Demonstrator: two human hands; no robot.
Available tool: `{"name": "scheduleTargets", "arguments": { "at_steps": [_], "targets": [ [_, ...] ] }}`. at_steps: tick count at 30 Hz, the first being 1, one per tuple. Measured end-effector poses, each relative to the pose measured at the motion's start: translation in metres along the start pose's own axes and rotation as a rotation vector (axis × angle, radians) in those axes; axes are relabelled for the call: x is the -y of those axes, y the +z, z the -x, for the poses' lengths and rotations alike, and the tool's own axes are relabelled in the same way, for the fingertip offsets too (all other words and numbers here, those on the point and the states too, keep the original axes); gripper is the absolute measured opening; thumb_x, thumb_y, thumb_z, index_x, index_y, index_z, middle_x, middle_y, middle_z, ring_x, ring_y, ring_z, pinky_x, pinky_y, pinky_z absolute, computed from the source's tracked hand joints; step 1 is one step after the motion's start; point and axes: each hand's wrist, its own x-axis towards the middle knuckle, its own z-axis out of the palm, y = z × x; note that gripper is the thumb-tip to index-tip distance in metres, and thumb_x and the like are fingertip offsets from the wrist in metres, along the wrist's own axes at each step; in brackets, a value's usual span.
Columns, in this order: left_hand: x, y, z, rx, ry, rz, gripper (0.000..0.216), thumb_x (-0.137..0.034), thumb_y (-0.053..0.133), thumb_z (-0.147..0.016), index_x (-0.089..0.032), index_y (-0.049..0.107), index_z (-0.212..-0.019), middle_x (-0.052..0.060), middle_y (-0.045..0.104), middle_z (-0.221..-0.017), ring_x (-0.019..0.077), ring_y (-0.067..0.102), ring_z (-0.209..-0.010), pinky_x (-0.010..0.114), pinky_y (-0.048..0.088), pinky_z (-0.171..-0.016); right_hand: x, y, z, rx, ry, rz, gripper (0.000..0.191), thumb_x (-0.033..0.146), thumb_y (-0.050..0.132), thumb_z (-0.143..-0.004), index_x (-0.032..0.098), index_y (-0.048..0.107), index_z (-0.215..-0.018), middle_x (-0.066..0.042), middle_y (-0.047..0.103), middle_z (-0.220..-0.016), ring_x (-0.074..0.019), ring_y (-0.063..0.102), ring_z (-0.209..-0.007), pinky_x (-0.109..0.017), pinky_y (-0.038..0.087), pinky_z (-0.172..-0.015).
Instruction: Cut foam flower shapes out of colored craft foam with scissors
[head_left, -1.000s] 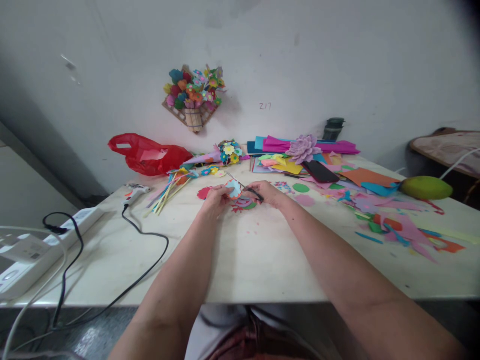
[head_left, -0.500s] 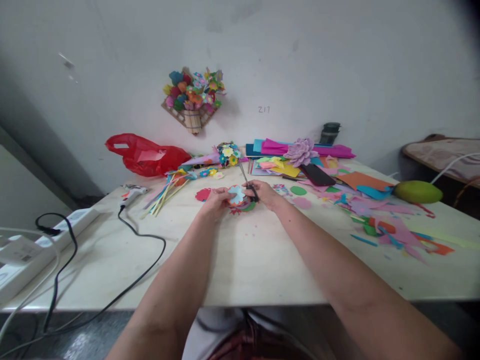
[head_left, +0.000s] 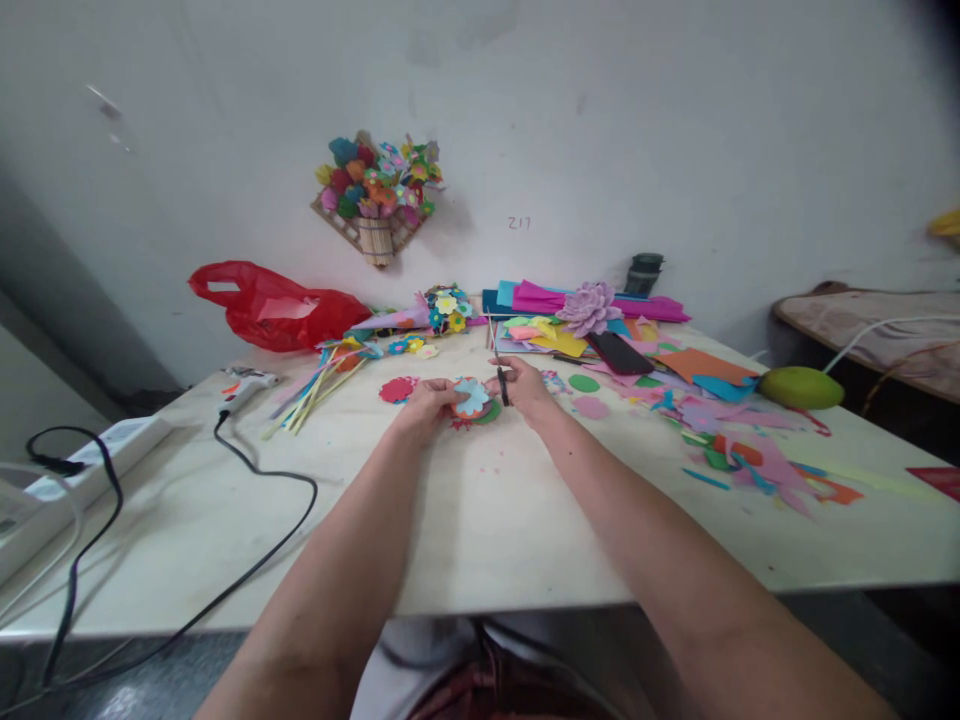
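My left hand (head_left: 433, 405) pinches a light blue paper flower (head_left: 472, 397) with an orange edge showing behind it. In my right hand (head_left: 521, 386) is a pair of scissors (head_left: 503, 384) with dark handles, its blades pointing away from me toward the wall. The scissors are just right of the flower, and the right fingertips are close to its edge. Beneath the flower lie green and red cut pieces, partly hidden. A red flower-shaped cutout (head_left: 396, 390) rests left of my left hand. On the right are a green disc (head_left: 583, 383) and a pink cutout (head_left: 590, 407).
A glue gun (head_left: 244, 390) with a black cord and a power strip (head_left: 105, 470) are at the left. Behind stand a red plastic bag (head_left: 285, 310) and paper flowers (head_left: 448, 308). Paper scraps (head_left: 765, 460), a phone (head_left: 620, 353) and a yellow-green oval object (head_left: 802, 387) occupy the right.
My head view has turned slightly right. The scissors now stand more upright and a little apart from the flower; my right fingers have drawn back from it. My left hand keeps its hold.
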Motion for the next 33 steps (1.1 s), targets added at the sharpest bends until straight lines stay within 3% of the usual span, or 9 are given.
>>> {"name": "scheduleTargets", "arguments": {
  "at_steps": [5,9,14,22,33],
  "targets": [
    [0.002,-0.001,-0.002,0.006,-0.006,-0.03,0.02,-0.011,0.076,-0.05,-0.013,0.056,-0.05,0.005,0.059,-0.048,0.0122,0.053,-0.042,0.024,0.041,-0.044,-0.003,-0.005,0.002,-0.044,0.03,-0.072,0.044,0.015,0.067,-0.058,0.018,0.055,-0.1,0.002,0.062,-0.063,-0.012,0.058,-0.055,-0.019,0.034,-0.043],
    [0.004,-0.002,-0.003,0.017,-0.015,-0.071,0.021,-0.014,0.079,-0.05,-0.012,0.058,-0.054,0.006,0.061,-0.051,0.0129,0.054,-0.042,0.024,0.04,-0.043,-0.005,-0.007,0.002,0.012,0.09,-0.125,0.043,0.016,0.071,-0.055,0.018,0.057,-0.096,0.003,0.061,-0.064,-0.0096,0.055,-0.051,-0.022,0.042,-0.051],
    [0.007,-0.004,-0.004,0.042,-0.03,-0.122,0.023,-0.019,0.081,-0.05,-0.012,0.06,-0.057,0.006,0.063,-0.052,0.0137,0.056,-0.043,0.024,0.04,-0.043,-0.007,-0.003,0.002,0.016,0.06,-0.029,0.039,0.012,0.069,-0.055,0.017,0.06,-0.092,0.006,0.055,-0.057,-0.0089,0.051,-0.051,-0.022,0.042,-0.052],
    [0.006,-0.002,-0.003,0.023,-0.017,-0.131,0.026,-0.021,0.083,-0.049,-0.012,0.061,-0.057,0.006,0.063,-0.053,0.0125,0.056,-0.043,0.023,0.043,-0.043,-0.009,-0.004,0.001,0.018,0.002,-0.066,0.041,0.007,0.064,-0.055,0.015,0.061,-0.095,0.005,0.058,-0.059,-0.0099,0.054,-0.056,-0.022,0.044,-0.056],
    [0.005,0.0,-0.004,-0.041,0.032,-0.126,0.036,-0.027,0.086,-0.045,-0.013,0.055,-0.059,0.003,0.062,-0.053,0.0125,0.057,-0.045,0.024,0.047,-0.046,-0.01,-0.005,0.004,0.003,0.028,-0.05,0.04,0.016,0.071,-0.056,0.016,0.061,-0.095,0.006,0.056,-0.06,-0.0075,0.05,-0.048,-0.023,0.043,-0.052]
  ]
}}
